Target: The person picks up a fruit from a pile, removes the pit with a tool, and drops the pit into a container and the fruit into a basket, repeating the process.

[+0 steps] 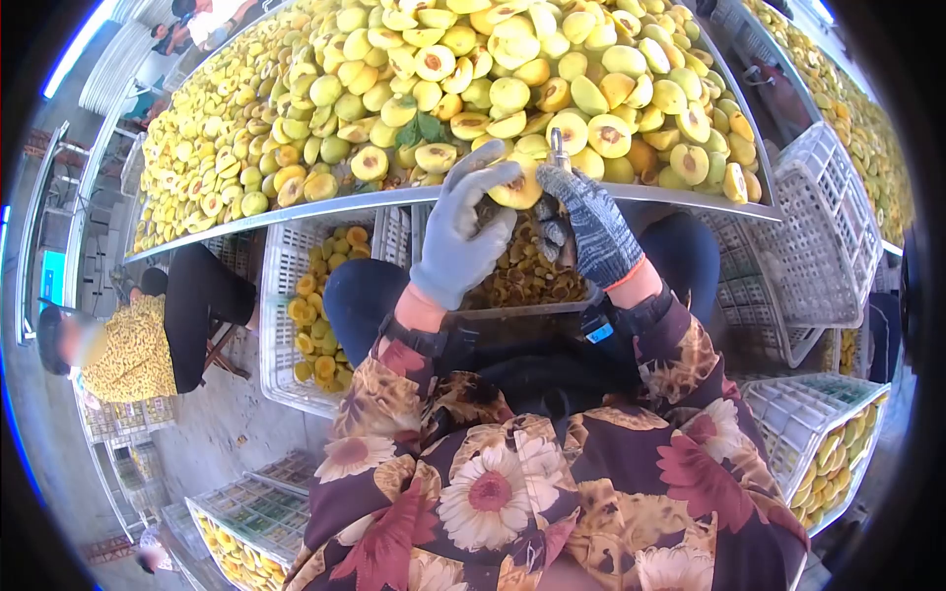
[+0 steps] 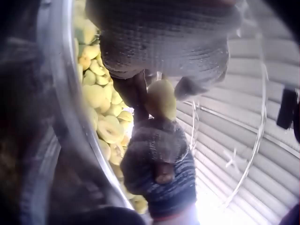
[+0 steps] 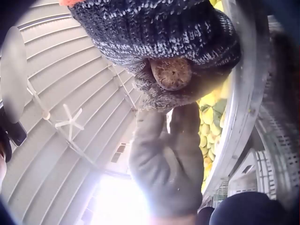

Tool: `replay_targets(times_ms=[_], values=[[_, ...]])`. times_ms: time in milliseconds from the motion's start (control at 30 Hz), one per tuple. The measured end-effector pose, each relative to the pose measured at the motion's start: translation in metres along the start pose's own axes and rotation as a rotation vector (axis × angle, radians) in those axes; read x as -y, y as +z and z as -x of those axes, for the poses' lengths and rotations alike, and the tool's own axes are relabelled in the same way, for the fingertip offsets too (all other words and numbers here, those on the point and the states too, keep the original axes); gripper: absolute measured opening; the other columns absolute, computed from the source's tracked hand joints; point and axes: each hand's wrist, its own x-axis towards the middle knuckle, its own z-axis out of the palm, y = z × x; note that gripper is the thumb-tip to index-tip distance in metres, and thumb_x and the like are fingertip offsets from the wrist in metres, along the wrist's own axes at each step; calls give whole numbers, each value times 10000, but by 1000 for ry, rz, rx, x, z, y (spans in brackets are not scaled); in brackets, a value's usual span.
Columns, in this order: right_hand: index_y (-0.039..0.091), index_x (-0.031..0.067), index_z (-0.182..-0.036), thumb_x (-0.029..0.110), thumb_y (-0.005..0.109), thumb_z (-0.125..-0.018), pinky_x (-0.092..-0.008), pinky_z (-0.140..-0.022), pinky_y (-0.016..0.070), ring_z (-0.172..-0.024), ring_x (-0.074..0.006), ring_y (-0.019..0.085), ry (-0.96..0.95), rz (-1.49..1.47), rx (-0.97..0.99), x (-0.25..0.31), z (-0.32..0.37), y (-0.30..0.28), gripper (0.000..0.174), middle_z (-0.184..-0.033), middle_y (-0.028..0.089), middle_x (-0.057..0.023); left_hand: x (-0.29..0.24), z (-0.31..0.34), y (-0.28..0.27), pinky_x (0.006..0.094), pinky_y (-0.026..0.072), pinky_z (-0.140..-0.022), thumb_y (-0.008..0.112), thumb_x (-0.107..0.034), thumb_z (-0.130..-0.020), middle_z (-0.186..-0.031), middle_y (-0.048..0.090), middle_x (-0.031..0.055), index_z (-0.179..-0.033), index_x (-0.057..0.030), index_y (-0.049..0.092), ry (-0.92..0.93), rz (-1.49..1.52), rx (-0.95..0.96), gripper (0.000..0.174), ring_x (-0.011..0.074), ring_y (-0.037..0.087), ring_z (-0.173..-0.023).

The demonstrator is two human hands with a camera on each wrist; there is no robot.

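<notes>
My left hand (image 1: 455, 241), in a pale grey glove, pinches a yellow peach half (image 1: 518, 187) over the table's front edge. In a dark speckled knit glove, my right hand (image 1: 603, 236) grips a small hand tool, its metal end (image 1: 559, 148) pointing up past the fingers. The round butt of the tool's wooden handle (image 3: 172, 74) pokes out of the fist in the right wrist view. Between both hands, the peach half (image 2: 161, 98) shows again in the left wrist view. Heaped peach halves (image 1: 473, 94) lie just beyond my fingers, many with brown centres.
A metal rim (image 1: 325, 209) borders the table. Below my hands stands a container of brown pits and scraps (image 1: 532, 281). A white crate (image 1: 281, 364) of peach halves is left of my knees; more crates (image 1: 828, 236) stand right. Another person (image 1: 128, 345) sits at the left.
</notes>
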Motion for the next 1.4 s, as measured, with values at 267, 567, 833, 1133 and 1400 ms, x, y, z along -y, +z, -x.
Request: replay_targets(times_ms=[267, 567, 833, 1133, 1400], values=[[528, 86, -1019, 193, 606, -910, -306, -461, 442, -477, -141, 498, -93, -2, 58, -40, 11, 26, 171, -675, 537, -38, -11, 16, 15, 345, 363, -1038, 356, -500, -993, -1266, 531, 130, -1313, -21, 436, -228, 793, -269, 582, 204, 496, -1172], [510, -3, -1106, 247, 604, -838, -486, -706, 505, -782, -427, 624, -601, 1456, -71, -43, 23, 37, 378, -793, 630, -257, -12, 26, -1, 308, 451, -935, 281, -526, -998, -1094, 615, 114, -1224, -27, 488, -115, 573, -360, 585, 199, 592, -1018], [488, -2, -1141, 185, 622, -804, -483, -742, 485, -859, -446, 597, -408, 1468, 0, -45, 14, 42, 408, -894, 617, -270, 3, 25, 0, 315, 474, -884, 370, -444, -1006, -1049, 609, 101, -1180, -25, 504, -272, 761, -385, 474, 181, 592, -963], [510, 19, -1111, 167, 597, -814, -451, -641, 525, -702, -392, 639, -487, 1438, 130, -52, 10, 31, 344, -753, 623, -221, 22, 29, -14, 297, 516, -754, 387, -329, -1016, -915, 642, 102, -1009, 14, 590, 235, -839, -315, 398, 176, 623, -830], [544, -31, -1079, 239, 590, -837, -403, -643, 516, -713, -342, 624, 18, 1275, 262, -24, 13, 39, 366, -863, 614, -215, 24, 24, -9, 303, 534, -686, 382, -342, -1020, -852, 650, 122, -946, 40, 593, -17, 159, -287, 443, 187, 641, -742]])
